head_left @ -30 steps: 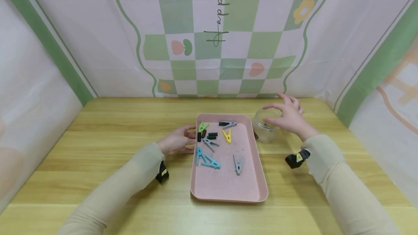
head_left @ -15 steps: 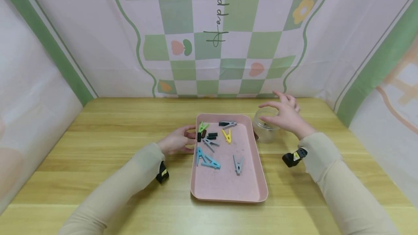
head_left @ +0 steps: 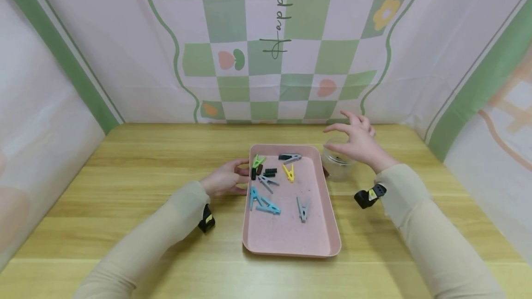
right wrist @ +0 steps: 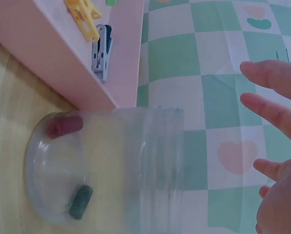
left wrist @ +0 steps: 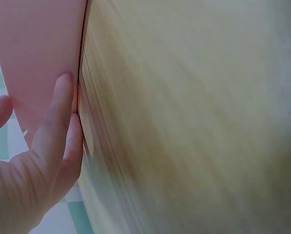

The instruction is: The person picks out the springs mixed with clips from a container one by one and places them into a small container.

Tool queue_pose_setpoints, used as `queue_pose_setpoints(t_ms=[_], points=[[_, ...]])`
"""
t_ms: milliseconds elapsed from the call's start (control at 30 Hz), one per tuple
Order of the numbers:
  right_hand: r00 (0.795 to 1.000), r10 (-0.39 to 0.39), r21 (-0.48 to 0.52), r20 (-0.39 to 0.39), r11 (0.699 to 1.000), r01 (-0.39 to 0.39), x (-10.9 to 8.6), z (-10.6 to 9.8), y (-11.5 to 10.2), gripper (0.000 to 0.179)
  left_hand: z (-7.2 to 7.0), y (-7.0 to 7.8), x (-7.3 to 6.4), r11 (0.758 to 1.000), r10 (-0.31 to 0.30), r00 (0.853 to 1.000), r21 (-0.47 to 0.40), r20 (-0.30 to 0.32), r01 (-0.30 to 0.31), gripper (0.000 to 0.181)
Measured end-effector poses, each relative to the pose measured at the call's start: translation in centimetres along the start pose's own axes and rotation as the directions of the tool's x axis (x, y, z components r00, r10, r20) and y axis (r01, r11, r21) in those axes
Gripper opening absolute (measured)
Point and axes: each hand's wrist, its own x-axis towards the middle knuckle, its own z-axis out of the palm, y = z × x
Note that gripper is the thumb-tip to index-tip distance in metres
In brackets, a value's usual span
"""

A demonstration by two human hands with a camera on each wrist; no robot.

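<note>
My left hand (head_left: 224, 179) touches the left wall of the pink tray (head_left: 291, 242). In the left wrist view its fingers (left wrist: 55, 119) lie extended along that wall. Above the clear round jar (head_left: 341, 173) my right hand (head_left: 359, 143) hovers with spread fingers and holds nothing. Two small ribbed cylinders lie on the jar's bottom in the right wrist view, one reddish-brown (right wrist: 65, 126) and one dark green (right wrist: 81, 202). The tray bears clothespins: yellow (head_left: 289, 173), green (head_left: 258, 161), two blue (head_left: 269, 206) and several grey (head_left: 303, 210). Black ribbed cylinders (head_left: 270, 170) and a brown one (head_left: 259, 170) lie among them.
The jar stands close to the tray's right wall, near its back corner. Both rest on a wooden table (head_left: 166, 151). A patterned cloth (head_left: 266, 91) rises along the table's back edge, with more cloth at both sides.
My right hand has shifted left and slightly up over the jar, its fingers still spread. The left hand, tray and clothespins have stayed in place.
</note>
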Motion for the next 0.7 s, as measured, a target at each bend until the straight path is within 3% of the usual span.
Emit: queue_pose_setpoints(t_ms=[367, 700], points=[[1.0, -0.018, 0.024, 0.019, 1.0, 0.018, 1.0, 0.3, -2.1, 0.039, 0.1, 0.1, 0.0, 1.0, -0.008, 1.0, -0.015, -0.001, 0.008, 0.064], [0.999, -0.035, 0.067, 0.04, 0.997, 0.033, 2.0, 1.8, -3.8, 0.041, 0.0, 0.0, -0.1, 1.0, -0.006, 1.0, -0.009, 0.002, 0.006, 0.064]])
